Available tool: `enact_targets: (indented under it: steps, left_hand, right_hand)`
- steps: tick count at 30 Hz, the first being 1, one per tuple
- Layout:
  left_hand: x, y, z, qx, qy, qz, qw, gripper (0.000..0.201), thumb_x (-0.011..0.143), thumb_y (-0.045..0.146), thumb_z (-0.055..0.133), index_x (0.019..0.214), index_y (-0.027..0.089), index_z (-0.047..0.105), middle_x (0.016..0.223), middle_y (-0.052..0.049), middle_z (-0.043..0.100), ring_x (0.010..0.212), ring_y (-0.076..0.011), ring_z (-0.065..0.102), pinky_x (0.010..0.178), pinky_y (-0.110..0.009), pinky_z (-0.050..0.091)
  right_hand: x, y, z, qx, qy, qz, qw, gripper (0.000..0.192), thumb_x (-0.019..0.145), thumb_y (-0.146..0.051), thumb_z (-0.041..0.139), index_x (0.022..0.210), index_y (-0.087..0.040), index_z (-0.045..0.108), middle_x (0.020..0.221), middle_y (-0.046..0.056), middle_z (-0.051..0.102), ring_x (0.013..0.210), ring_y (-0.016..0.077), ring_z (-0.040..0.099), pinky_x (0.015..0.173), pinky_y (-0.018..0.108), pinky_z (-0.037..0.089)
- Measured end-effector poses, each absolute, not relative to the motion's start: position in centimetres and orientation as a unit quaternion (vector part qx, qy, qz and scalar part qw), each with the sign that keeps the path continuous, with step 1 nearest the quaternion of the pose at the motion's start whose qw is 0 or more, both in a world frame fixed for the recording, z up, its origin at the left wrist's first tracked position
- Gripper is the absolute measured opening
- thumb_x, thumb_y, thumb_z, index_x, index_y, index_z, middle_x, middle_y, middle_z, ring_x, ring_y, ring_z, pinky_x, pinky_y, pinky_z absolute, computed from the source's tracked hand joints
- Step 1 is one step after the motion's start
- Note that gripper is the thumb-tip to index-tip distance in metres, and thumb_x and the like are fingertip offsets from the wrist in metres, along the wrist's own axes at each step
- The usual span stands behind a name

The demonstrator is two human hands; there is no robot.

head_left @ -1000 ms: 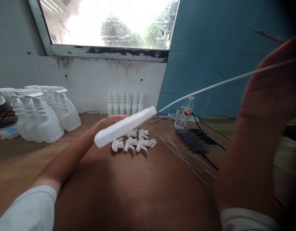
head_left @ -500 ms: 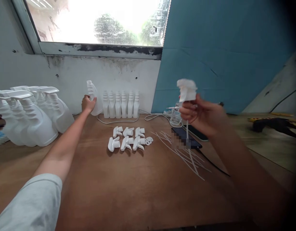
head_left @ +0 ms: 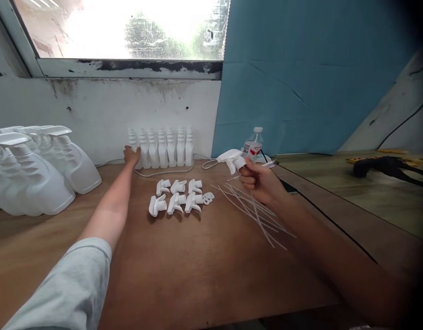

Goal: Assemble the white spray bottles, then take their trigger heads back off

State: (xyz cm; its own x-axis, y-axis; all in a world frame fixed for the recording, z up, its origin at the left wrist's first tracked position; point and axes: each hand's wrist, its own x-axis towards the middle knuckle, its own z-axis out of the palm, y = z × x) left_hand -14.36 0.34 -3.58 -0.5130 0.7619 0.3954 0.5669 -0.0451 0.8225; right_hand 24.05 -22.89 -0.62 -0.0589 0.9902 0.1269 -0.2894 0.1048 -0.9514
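Observation:
My left hand reaches to the back of the table and is wrapped round a white plastic bottle at the left end of a row. The bottle stands upright, its lower part mostly hidden by the hand. In my right hand is a white trigger spray head, lying sideways with its nozzle end to the left. The fingers grip its collar end. Below that hand, thin white tubes are strewn on the table. More spray heads lie in two rows, beside small white rings.
Several white bottles stand in line against the wall. At the left are large bottles with spray heads fitted. A clear labelled drink bottle, a white cable and a black cable are around the back and right.
The bottle in my left hand has moved right and down, up against the row. My right hand has come lower and left, and the spray head has tipped from upright to sideways.

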Motion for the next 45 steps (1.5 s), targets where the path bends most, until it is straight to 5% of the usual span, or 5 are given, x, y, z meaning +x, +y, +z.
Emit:
enact_targets:
  steps: [8, 21, 36, 40, 45]
  left_hand:
    - [-12.2, -5.4, -1.0, 0.534, 0.577, 0.608, 0.109, 0.025, 0.093, 0.026, 0.043, 0.114, 0.013, 0.046, 0.124, -0.017, 0.052, 0.109, -0.0211, 0.059, 0.099, -0.035, 0.045]
    - [-4.3, -25.8, -5.1, 0.656, 0.320, 0.348, 0.588, 0.036, 0.078, 0.044, 0.070, 0.105, 0.021, 0.062, 0.084, -0.003, 0.063, 0.069, -0.0143, 0.061, 0.060, -0.025, 0.052]
    - [-5.3, -26.1, -8.6, 0.463, 0.243, 0.361, 0.772, 0.020, 0.090, 0.041, 0.050, 0.090, 0.021, 0.046, 0.078, 0.001, 0.050, 0.052, -0.0107, 0.051, 0.041, -0.020, 0.039]
    - [-4.9, -26.2, -8.8, 0.475, 0.281, 0.376, 0.745, 0.028, 0.090, 0.047, 0.049, 0.084, 0.020, 0.041, 0.072, 0.002, 0.051, 0.047, -0.0104, 0.049, 0.038, -0.021, 0.040]
    - [-4.6, -26.2, -9.6, 0.508, 0.314, 0.399, 0.696, 0.034, 0.086, 0.047, 0.057, 0.080, 0.020, 0.038, 0.059, 0.005, 0.050, 0.040, -0.0092, 0.048, 0.038, -0.020, 0.040]
  right_hand:
    - [21.7, -23.6, -2.2, -0.395, -0.459, 0.614, 0.507, 0.060, 0.061, -0.050, 0.082, 0.070, -0.021, 0.030, 0.055, -0.011, 0.021, 0.043, 0.0022, 0.006, 0.040, 0.022, 0.000]
    - [18.1, -26.3, -3.3, -0.369, -0.579, 0.664, 0.296, 0.050, 0.080, -0.064, 0.060, 0.075, -0.015, 0.048, 0.058, -0.008, 0.031, 0.044, 0.0015, 0.019, 0.041, 0.017, 0.013]
    - [23.0, -22.1, -4.9, -0.530, -0.684, 0.040, 0.500, 0.058, 0.087, -0.062, 0.048, 0.125, -0.019, 0.044, 0.120, 0.015, 0.056, 0.083, 0.0221, 0.061, 0.076, 0.038, 0.049]
    - [20.6, -24.7, -4.4, -0.441, -0.718, 0.228, 0.489, 0.044, 0.094, -0.062, 0.032, 0.091, -0.020, 0.046, 0.059, -0.003, 0.049, 0.046, 0.0112, 0.046, 0.047, 0.025, 0.040]
    - [17.0, -28.4, -5.1, -0.318, -0.734, 0.431, 0.418, 0.025, 0.089, -0.041, 0.060, 0.091, -0.020, 0.047, 0.072, 0.001, 0.062, 0.054, 0.0096, 0.056, 0.047, 0.020, 0.043]
